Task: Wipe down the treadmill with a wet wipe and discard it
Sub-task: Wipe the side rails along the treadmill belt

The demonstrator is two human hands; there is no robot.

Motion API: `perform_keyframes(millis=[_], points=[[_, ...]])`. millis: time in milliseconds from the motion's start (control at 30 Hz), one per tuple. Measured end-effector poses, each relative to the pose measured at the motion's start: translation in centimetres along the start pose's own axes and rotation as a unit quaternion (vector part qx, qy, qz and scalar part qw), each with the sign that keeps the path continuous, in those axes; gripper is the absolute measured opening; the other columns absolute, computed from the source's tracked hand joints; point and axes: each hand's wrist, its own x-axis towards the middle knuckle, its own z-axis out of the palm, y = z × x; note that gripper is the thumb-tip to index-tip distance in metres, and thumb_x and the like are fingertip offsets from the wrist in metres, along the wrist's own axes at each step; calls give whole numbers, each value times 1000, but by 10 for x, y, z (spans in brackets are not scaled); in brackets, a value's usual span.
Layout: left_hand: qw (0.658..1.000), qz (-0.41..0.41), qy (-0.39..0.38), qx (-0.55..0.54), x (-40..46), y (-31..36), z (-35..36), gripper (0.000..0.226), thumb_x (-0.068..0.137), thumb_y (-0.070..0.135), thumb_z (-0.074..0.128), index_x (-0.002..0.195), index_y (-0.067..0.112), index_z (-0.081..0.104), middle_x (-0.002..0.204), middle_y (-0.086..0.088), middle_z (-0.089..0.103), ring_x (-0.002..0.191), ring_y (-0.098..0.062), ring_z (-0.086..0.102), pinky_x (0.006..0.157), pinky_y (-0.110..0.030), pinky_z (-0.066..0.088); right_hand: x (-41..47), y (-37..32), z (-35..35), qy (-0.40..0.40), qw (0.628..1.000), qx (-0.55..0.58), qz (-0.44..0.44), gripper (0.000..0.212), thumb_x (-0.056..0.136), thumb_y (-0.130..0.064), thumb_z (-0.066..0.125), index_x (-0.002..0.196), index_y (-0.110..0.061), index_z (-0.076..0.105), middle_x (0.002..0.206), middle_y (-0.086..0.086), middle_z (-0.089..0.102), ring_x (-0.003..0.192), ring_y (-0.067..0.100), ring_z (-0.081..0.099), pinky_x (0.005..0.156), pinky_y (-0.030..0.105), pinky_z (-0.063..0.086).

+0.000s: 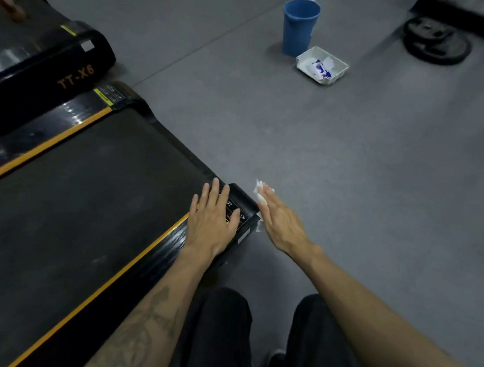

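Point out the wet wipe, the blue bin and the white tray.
wet wipe [259, 188]: head view, crumpled tip above right fingers.
blue bin [300, 28]: head view, side wall.
white tray [340, 66]: head view, right rim.

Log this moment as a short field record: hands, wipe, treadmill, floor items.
left hand: flat, fingers straight, resting on the treadmill's rear corner
right hand: straight fingers pressing the wet wipe against the corner's end cap
wet wipe: white, crumpled, showing past the fingertips
treadmill: black belt, orange-striped side rail
blue bin: upright on the floor, ahead
white tray: beside the bin, holds a wipe packet
weight plates: far right on the floor
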Motion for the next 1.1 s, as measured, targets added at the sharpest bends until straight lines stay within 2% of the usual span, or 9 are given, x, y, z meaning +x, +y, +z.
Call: perform_keyframes(millis=[200,367,600,767,933,1033,1100], points=[[999,-13,-33,-3,-28,37,-106,71,108,53,31,166,20,7,173,-4,-5,160,-22,-5,130,-45,6,-29,-79,-95,-17,999,28,30,56,112,-46,16,165,-27,14,171,-12,10,155,1,2,126,33,24],[997,35,-46,44,-39,67,-190,72,107,54,30,166,20,5,173,-4,-7,159,-22,-7,130,-45,3,-41,-129,-165,-53,997,49,23,55,112,-44,17,165,-28,14,171,-12,12,156,3,6,127,32,19],[998,-25,-49,-5,-40,95,-278,71,107,53,33,166,19,13,173,-6,0,160,-24,-1,130,-44,6,-33,-183,-240,-61,997,55,-4,53,114,-39,21,164,-23,16,170,-11,9,156,3,3,127,23,7],[998,-48,-37,-13,-15,93,-325,71,106,54,35,165,19,15,173,-6,3,160,-24,2,129,-44,7,4,-209,-278,-77,996,15,-33,56,113,-44,19,165,-24,15,171,-11,8,156,3,2,126,23,7],[996,-74,-16,-44,39,80,-361,72,106,53,36,166,19,15,174,-5,4,160,-23,3,129,-42,7,69,-230,-308,-82,995,-8,-60,56,112,-42,22,165,-24,18,172,-9,11,157,7,4,128,32,13],[993,-86,0,-76,73,70,-384,72,106,54,35,165,19,16,173,-5,7,160,-23,6,129,-42,9,108,-244,-328,-84,995,-20,-52,54,112,-42,23,163,-25,25,171,-8,16,157,7,7,128,32,14],[992,-84,25,-87,88,64,-401,71,105,56,32,164,18,21,172,-5,14,159,-23,12,128,-42,14,130,-253,-341,-80,995,-32,-49,51,113,-40,26,160,-23,34,169,-3,25,156,11,16,127,32,17]])
